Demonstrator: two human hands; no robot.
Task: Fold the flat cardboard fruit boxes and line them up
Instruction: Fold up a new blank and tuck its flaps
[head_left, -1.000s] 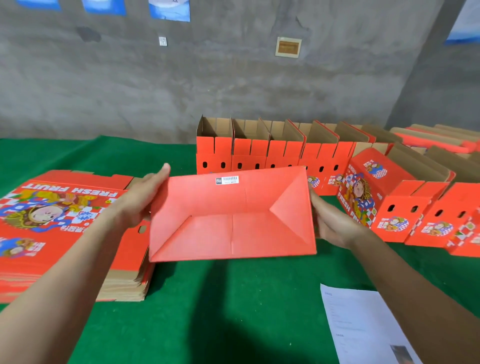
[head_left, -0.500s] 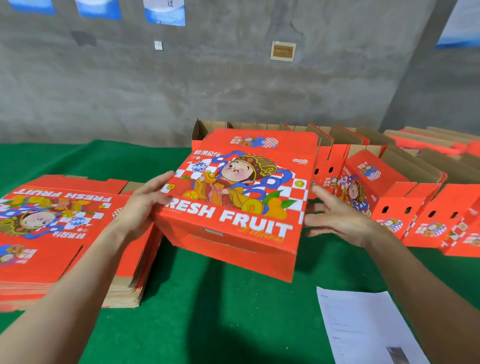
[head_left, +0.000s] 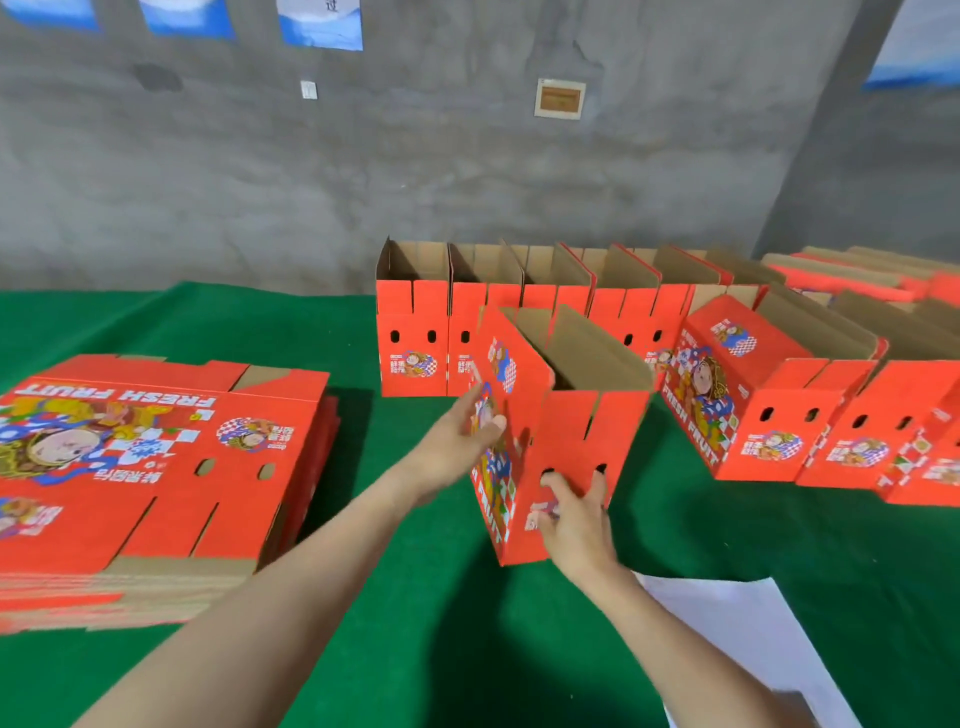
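Observation:
A folded red fruit box (head_left: 566, 431) stands upright on the green table, open top up, brown inside showing. My left hand (head_left: 462, 436) lies flat against its printed left side, fingers straight. My right hand (head_left: 571, 514) touches its narrow near end just below the two finger holes, fingers spread. A stack of flat red boxes (head_left: 145, 467) lies at the left. A row of folded boxes (head_left: 519, 332) stands behind the held box along the back.
More folded boxes (head_left: 769, 415) slant away at the right, with further ones (head_left: 857, 275) behind them. A white paper sheet (head_left: 737, 629) lies at the near right. The green tablecloth (head_left: 415, 649) ends at a grey concrete wall.
The box has been turned from bottom-facing-me, through its printed side, to upright on the table. Both hands shifted from gripping its ends to lying against its left side and near end.

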